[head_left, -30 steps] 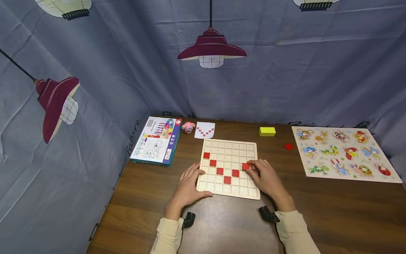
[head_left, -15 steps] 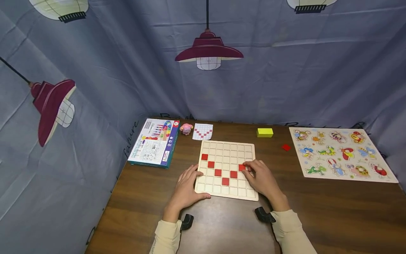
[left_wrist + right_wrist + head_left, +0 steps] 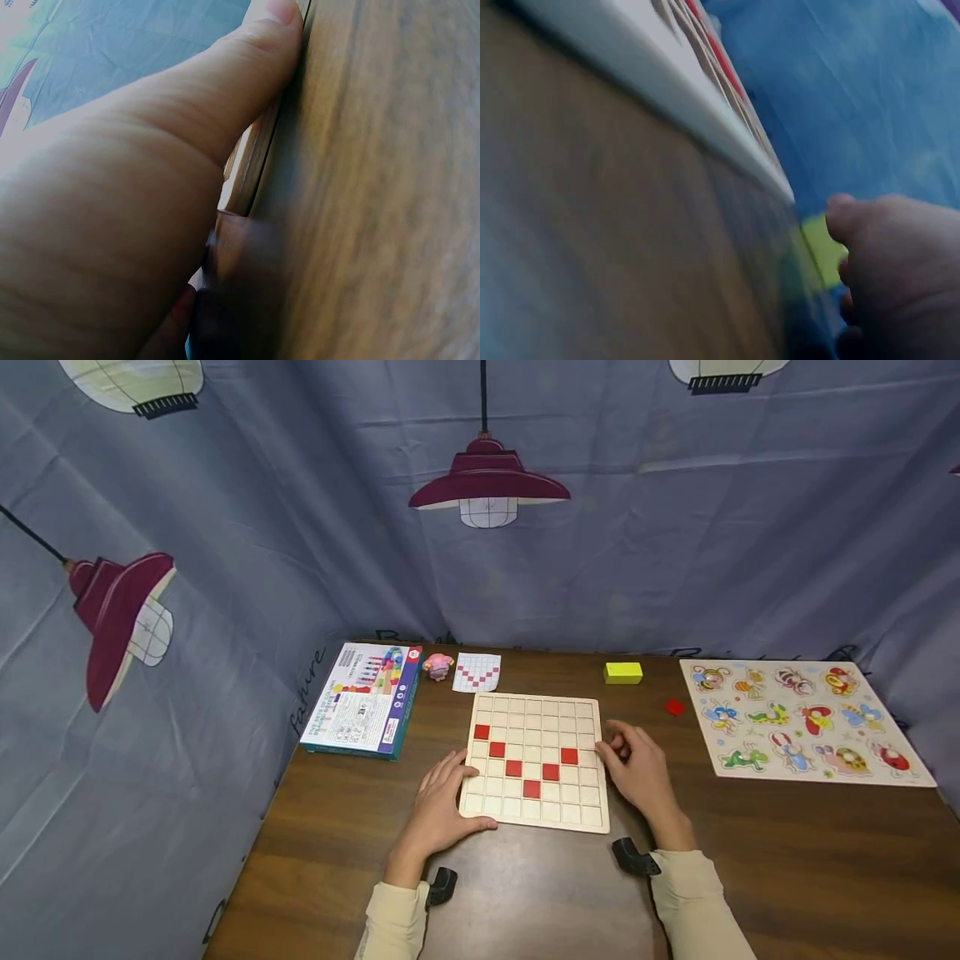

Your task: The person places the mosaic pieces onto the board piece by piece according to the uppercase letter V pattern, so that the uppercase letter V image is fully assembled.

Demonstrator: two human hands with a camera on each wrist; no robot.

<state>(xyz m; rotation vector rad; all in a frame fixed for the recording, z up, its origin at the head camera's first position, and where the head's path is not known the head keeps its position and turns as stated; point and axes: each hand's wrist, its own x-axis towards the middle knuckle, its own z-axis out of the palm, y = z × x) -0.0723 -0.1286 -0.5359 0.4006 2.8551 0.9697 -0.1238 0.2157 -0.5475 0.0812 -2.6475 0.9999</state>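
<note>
A wooden grid board (image 3: 537, 816) lies on the table with several red square tiles set in its cells in a V. My left hand (image 3: 442, 806) rests at the board's near left corner, its fingers along the left edge and its extended thumb against the front edge. In the left wrist view, the thumb (image 3: 255, 56) touches the board's rim (image 3: 259, 157). My right hand (image 3: 639, 768) is just beyond the board's right edge, fingers loosely bent, with nothing seen in them. The rightmost red tile (image 3: 569, 756) lies in its cell, apart from that hand.
One loose red tile (image 3: 674, 707) lies to the right, near an insect picture board (image 3: 813, 722). A yellow block (image 3: 622, 673) sits behind. At the back left are a pattern card (image 3: 476, 672), a pink figurine (image 3: 438, 667) and a flat box (image 3: 363, 697).
My right hand has set the rightmost red tile into its cell, let go and drawn off to the right. The left hand stays at the board's corner. The head view has shifted slightly.
</note>
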